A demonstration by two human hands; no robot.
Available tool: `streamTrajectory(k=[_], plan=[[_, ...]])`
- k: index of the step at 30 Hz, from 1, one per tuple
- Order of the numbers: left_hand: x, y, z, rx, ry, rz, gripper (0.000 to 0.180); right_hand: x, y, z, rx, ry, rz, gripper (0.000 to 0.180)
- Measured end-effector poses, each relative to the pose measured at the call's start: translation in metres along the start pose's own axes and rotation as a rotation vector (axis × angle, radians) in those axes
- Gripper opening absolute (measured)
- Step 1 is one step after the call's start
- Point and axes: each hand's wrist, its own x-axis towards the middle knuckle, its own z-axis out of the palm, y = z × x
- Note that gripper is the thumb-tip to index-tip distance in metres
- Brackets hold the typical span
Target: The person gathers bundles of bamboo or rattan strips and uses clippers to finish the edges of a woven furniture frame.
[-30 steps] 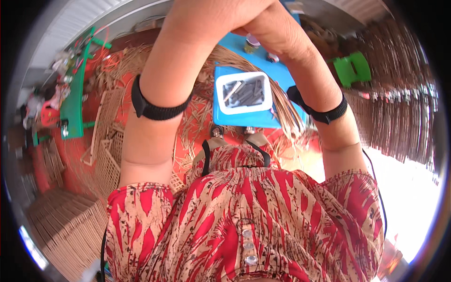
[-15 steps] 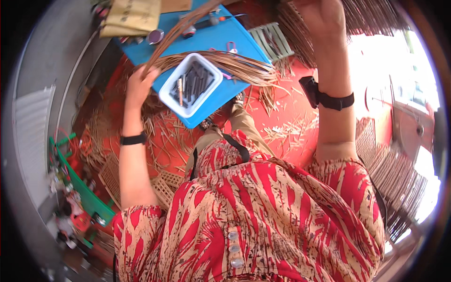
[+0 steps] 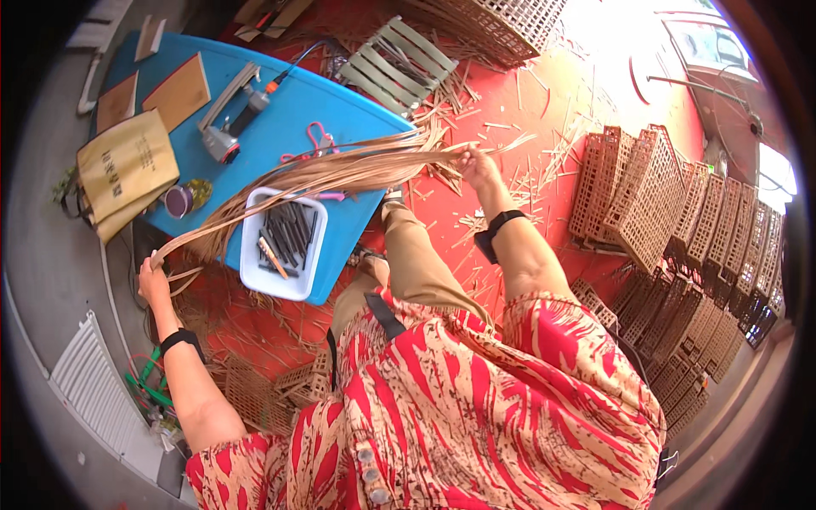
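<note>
My left hand (image 3: 153, 279) is closed around one end of some thin brown wicker strips (image 3: 204, 225), out past the table's left edge. The strips arch over a white plastic tray (image 3: 252, 270) and run along a thick bundle of similar strips (image 3: 357, 167) lying across the blue table (image 3: 280, 98). At the bundle's far right end, my right hand (image 3: 478, 167) pinches strip ends between its fingers. Several short black sticks (image 3: 289, 228) and one tan, pen-like piece (image 3: 272, 257) lie in the tray.
On the table are a staple gun (image 3: 229, 127) with a hose, pink-handled scissors (image 3: 319, 140), a jar (image 3: 180, 201) and a yellow bag (image 3: 127, 170). A slatted green stool (image 3: 398, 64) stands behind. Woven brown baskets (image 3: 637, 195) are stacked right; strip scraps litter the red floor (image 3: 518, 110).
My right hand has come down from the upper right to the end of the bundle. My left hand has moved outward to the left, still holding strips. The view has shifted.
</note>
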Motion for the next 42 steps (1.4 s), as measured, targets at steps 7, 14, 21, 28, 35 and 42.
streamTrajectory(k=[7, 14, 21, 28, 35, 42], plan=[[0.017, 0.042, 0.013, 0.119, -0.106, 0.089, 0.024, 0.025, 0.006, -0.018, -0.004, 0.106, 0.078, 0.013], [0.02, 0.068, 0.042, 0.073, -0.089, 0.174, 0.022, 0.063, -0.031, -0.066, 0.038, 0.131, 0.094, 0.008], [0.01, 0.065, 0.058, 0.349, -0.219, 0.097, 0.024, 0.054, 0.002, 0.005, -0.327, 0.603, 0.074, 0.021], [0.002, 0.106, 0.091, 0.277, -0.259, -0.081, 0.026, 0.045, 0.057, 0.048, -1.296, 0.273, -0.742, 0.041], [-0.001, 0.115, 0.116, 0.246, -0.28, -0.371, 0.036, -0.027, 0.125, 0.16, -1.67, -0.535, -1.073, 0.049], [0.0, 0.1, 0.144, 0.083, -0.28, -0.45, 0.038, -0.027, 0.159, 0.171, -2.06, -0.732, -0.987, 0.063]])
